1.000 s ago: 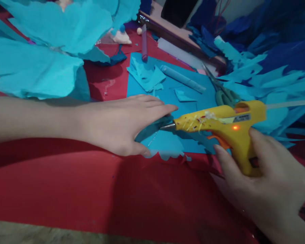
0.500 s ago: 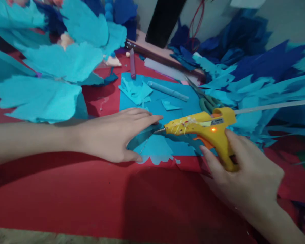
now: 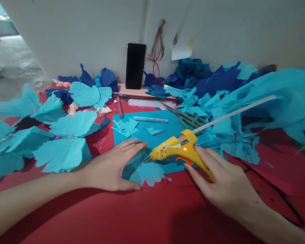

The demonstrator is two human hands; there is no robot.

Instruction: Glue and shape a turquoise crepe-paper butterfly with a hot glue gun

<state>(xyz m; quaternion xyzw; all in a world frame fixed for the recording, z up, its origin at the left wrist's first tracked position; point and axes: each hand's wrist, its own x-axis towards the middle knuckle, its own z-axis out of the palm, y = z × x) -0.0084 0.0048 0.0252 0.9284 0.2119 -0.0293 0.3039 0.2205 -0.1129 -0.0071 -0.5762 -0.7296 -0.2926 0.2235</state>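
Observation:
My right hand is wrapped round the handle of a yellow hot glue gun with an orange trigger and a lit orange light. A long translucent glue stick sticks out of its back. The metal nozzle points left, at a scallop-edged light-blue paper cutout. Along the cutout's left part runs a thin line of glue. My left hand lies with fingers stretched and thumb apart, resting over the cutout's left side. Underneath is a blue sheet on a red surface.
Green-handled scissors, a rolled blue paper stick and a purple crayon-like stick lie beyond. Light-blue paper butterflies crowd the left. Crumpled blue paper fills the right. A black phone leans on the wall.
The head view has tilted up, so the wall and phone show more fully. The glue gun's nozzle has moved slightly along the cutout toward my left thumb. My left hand keeps its place.

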